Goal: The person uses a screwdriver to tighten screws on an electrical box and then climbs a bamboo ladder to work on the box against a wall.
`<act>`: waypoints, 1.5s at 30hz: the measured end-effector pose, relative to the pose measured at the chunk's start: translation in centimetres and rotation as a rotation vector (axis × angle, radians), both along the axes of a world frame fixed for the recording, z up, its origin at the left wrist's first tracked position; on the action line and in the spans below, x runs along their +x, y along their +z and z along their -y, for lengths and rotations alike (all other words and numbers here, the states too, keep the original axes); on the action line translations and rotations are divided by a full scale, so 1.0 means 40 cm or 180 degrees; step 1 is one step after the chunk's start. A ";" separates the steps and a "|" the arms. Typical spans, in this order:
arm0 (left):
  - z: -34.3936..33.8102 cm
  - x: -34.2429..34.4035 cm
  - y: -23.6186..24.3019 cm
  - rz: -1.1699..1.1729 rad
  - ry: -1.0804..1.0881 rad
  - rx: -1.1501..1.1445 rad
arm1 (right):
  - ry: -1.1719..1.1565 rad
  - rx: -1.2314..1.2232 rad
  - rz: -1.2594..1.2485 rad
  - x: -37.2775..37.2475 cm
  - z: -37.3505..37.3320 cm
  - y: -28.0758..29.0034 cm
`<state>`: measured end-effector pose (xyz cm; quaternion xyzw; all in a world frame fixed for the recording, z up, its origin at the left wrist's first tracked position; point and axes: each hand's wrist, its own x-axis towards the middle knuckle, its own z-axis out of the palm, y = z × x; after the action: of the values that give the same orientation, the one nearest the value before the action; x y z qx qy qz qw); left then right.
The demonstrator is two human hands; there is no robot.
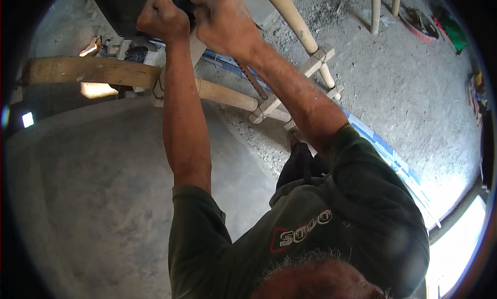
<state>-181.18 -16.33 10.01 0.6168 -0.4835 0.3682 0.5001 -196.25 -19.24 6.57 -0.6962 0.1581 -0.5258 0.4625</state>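
Both arms reach up to the top edge of the head view. My left hand (pixel 164 18) is closed, with a thin pale strand at its fingertips by the edge of the picture. Close beside it, my right hand (pixel 225 25) is also closed, its fingers bent toward a dark bundle (pixel 182 0) between the two hands. The bundle looks like black, crumpled material; its upper part is cut off by the frame. What exactly sits inside either set of fingers is hidden. A large black panel or sheet (pixel 116 9) lies just left of my left hand.
A thick bamboo pole (pixel 93 71) runs across below my hands. Another bamboo pole (pixel 290 19) slopes down at right, joined to wooden crosspieces (pixel 313 63). A rusty rod (pixel 251 79) leans there. Blue-and-white strips (pixel 383 141) lie on the grey concrete floor (pixel 414 86). Footwear (pixel 418 27) sits far right.
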 end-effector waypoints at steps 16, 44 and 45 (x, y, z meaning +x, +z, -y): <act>-0.064 0.067 0.016 0.1093 0.0483 0.0168 | 0.0138 0.0284 0.0929 -0.054 -0.131 -0.063; -0.047 0.003 0.024 -0.0578 -0.0260 -0.0383 | 0.0645 0.0578 -0.0208 -0.456 -0.173 -0.218; -0.057 0.002 0.023 -0.0554 -0.0252 -0.0399 | 0.0553 0.0598 -0.0415 -0.485 -0.171 -0.232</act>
<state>-181.08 -14.06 10.94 0.5944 -0.4382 0.3227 0.5920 -215.63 -12.41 -2.69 -0.6936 0.1755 -0.4204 0.5581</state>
